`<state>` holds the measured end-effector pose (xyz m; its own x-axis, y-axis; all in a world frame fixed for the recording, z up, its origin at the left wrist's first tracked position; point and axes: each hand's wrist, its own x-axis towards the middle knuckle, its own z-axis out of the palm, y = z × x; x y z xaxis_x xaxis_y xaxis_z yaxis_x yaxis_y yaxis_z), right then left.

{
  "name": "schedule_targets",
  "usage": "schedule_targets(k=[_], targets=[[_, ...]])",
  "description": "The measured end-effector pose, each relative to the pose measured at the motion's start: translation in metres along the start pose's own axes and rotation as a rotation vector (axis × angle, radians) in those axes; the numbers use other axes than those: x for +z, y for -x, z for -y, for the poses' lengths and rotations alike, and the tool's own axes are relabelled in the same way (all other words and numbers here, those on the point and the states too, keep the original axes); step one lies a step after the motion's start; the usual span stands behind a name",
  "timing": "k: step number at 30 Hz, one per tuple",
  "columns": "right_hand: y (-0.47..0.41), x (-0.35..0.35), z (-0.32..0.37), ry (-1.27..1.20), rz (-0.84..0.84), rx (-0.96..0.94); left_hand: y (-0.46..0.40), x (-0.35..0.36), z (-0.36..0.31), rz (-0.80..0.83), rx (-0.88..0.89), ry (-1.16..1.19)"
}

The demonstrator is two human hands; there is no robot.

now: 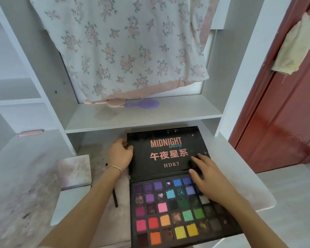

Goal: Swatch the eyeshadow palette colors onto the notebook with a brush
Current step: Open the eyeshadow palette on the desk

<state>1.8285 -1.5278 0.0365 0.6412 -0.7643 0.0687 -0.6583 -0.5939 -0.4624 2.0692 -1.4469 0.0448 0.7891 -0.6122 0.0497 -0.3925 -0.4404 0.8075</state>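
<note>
The palette (175,187) lay open on the desk (240,176), colour pans toward the person and the lid (166,153) tipped back toward the shelf (143,116); the left hand (121,154) gripped the lid's left edge, fingers curled over it, probably to keep it propped open; the right hand (207,176) lay across the hinge line with fingers spread and nearly flat, touching lid and upper pans and pinching nothing, seemingly steadying the case. The brush (115,197) lay untouched on the desk just left of the palette, partly hidden by the left forearm, so no colour could be loaded yet. The notebook (74,170) sat shut farther left, near enough for swatching once opened. A purple hairbrush (143,104) rested on the shelf beneath a hanging floral cloth (125,43).
</note>
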Motion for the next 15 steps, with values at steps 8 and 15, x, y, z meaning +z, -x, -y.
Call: schedule_targets(k=[8, 15], targets=[[0.011, -0.004, -0.023, -0.09, -0.034, 0.045, 0.053, -0.004, 0.018, 0.158, 0.247, -0.383], [-0.003, 0.004, -0.02, -0.031, 0.043, -0.004, 0.051, -0.005, 0.021, 0.332, 0.225, -0.624]])
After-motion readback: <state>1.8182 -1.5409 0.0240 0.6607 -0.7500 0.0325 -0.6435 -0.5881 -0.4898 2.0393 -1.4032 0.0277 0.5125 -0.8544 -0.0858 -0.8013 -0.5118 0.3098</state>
